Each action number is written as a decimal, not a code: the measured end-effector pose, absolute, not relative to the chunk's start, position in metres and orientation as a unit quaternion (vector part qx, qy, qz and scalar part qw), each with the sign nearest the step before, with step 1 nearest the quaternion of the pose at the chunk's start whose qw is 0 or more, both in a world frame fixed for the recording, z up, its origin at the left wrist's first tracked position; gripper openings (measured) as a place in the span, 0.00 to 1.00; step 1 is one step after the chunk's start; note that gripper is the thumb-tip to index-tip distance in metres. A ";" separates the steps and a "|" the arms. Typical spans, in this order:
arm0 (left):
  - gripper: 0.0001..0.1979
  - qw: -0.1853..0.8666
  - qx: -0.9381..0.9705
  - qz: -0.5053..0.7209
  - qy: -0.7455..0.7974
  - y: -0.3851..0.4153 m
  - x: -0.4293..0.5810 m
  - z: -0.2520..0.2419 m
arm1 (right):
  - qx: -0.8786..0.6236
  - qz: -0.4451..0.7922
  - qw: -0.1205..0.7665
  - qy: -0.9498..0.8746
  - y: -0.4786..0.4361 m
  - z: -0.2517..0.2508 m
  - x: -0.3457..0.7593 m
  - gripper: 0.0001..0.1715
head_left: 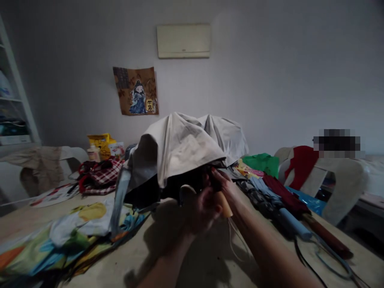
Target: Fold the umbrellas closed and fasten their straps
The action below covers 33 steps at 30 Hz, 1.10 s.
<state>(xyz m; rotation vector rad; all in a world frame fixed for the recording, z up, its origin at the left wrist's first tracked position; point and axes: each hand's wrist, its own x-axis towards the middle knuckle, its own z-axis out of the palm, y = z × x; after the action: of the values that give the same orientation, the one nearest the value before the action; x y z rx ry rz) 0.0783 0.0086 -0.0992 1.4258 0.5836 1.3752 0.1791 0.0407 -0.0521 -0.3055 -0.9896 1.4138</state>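
Observation:
A partly spread umbrella [192, 148], pale grey outside and black underneath, is in front of me with its canopy sagging in folds. Its light wooden handle [224, 205] points toward me, and a thin cord loop hangs from the end. My left hand [205, 210] is somewhat blurred, its fingers curled against the umbrella beside the handle. Higher up, my right hand [222, 181] is closed on the umbrella under the canopy's near edge. The canopy's shadow hides the shaft and some of my fingertips.
Folded umbrellas with a blue handle [295, 225] and a brown handle [328, 238] lie on the right. At left are a colourful patterned cloth [75, 232], a checked red bag [102, 176] and a yellow packet [102, 145]. Chairs [345, 180] stand behind the table [126, 264].

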 end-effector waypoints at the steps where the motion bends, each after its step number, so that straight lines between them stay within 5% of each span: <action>1: 0.32 0.508 0.592 0.575 0.244 0.010 0.077 -0.098 | -0.122 0.642 0.631 -0.418 0.045 -0.057 0.183 0.19; 7: 0.24 0.385 0.508 0.692 0.339 0.033 0.070 -0.090 | 0.016 0.783 0.541 -0.307 0.065 -0.081 0.205 0.14; 11: 0.24 0.481 0.423 0.693 0.330 0.053 0.073 -0.082 | 0.030 0.829 0.495 -0.256 0.061 -0.086 0.202 0.20; 21: 0.04 0.604 0.262 0.669 0.345 0.046 0.058 -0.064 | 0.112 0.803 0.557 -0.181 0.058 -0.081 0.221 0.23; 28: 0.03 0.528 0.244 0.737 0.345 0.047 0.029 -0.057 | 0.111 0.782 0.600 -0.129 0.054 -0.069 0.230 0.16; 33: 0.14 0.594 0.456 0.557 0.358 0.017 0.075 -0.062 | 0.087 0.784 0.604 -0.110 0.046 -0.062 0.224 0.11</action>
<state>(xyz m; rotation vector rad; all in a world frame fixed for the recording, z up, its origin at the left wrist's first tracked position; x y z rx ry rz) 0.0752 0.0171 -0.0620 1.0601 0.8323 1.2955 0.2238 0.0459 -0.0622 0.2016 -0.2556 1.8146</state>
